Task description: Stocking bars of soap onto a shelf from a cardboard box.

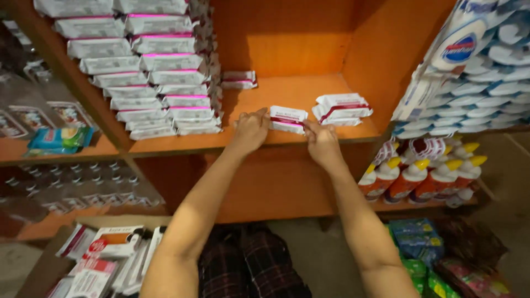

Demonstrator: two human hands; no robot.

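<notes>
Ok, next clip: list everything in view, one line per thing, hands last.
orange shelf: one, wooden, centre
held packet: one, white with red band, shelf front, both hands on it
stacked packets: about two, white and red, right of it
lone packet: one, white, shelf back
pink-striped packs: many, white, stacked left
glue bottles: several, white, yellow caps, lower right
paper rolls: many, white-blue, upper right
carton of boxes: one, lower left
left hand: on packet
right hand: on packet

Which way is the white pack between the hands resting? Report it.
Flat: the white pack lies broad face up on the orange shelf.
</notes>
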